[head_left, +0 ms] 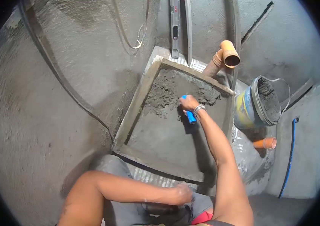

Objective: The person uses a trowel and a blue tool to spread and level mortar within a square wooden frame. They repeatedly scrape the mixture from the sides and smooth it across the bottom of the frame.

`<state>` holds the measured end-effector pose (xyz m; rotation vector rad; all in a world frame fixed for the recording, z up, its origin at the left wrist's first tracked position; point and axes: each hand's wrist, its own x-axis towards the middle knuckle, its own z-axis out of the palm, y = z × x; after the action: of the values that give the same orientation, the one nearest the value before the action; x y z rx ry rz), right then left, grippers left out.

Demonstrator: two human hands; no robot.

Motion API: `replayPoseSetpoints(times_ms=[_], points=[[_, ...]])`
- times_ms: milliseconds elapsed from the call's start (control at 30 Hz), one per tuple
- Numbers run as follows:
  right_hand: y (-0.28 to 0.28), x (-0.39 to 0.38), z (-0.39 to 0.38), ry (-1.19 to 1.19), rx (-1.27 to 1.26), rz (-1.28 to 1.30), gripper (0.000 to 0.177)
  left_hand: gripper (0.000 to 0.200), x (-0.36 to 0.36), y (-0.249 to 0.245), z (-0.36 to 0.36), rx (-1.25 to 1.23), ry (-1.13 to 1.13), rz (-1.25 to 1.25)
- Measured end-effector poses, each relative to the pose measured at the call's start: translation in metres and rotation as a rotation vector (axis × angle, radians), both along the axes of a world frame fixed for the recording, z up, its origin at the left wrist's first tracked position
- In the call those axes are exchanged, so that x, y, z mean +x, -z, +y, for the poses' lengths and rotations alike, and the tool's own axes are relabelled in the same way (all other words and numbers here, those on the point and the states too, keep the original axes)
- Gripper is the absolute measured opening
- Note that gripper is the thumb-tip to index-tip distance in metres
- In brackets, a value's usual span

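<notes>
My right hand [189,103] is wrapped round the blue handle [191,117] of a trowel, over the far half of a square mortar-lined tray [139,101]. The trowel's blade is hidden under my hand or in the mortar. Rough, lumpy mortar [162,94] lies along the tray's far side, while the nearer surface [160,139] looks smoother. Curled closed, my left hand [183,194] rests by my knee, just outside the tray's near edge. Nothing shows in its fingers.
A bucket of mortar [267,100] stands tilted right of the tray. Behind are an orange pipe fitting [228,52] and a spirit level [174,30] against the wall. A second orange pipe [267,143] juts out at right. A dark cable [64,81] runs along the left wall.
</notes>
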<state>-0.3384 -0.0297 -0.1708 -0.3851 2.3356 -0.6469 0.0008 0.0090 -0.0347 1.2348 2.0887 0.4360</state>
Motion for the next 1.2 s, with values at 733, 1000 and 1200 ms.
replayPoseSetpoints(times_ms=[733, 1000, 1200], points=[[0.014, -0.018, -0.014, -0.309, 0.134, 0.445, 0.039, 0.014, -0.005, 0.017, 0.008, -0.045, -0.024, -0.027], [-0.026, -0.030, -0.019, -0.290, 0.190, 0.447, 0.039, 0.014, 0.000, 0.025, 0.006, 0.011, -0.039, 0.068], [-0.013, -0.051, -0.027, -0.631, 0.289, 0.421, 0.043, 0.017, -0.004, 0.030, 0.017, -0.093, -0.012, 0.036]])
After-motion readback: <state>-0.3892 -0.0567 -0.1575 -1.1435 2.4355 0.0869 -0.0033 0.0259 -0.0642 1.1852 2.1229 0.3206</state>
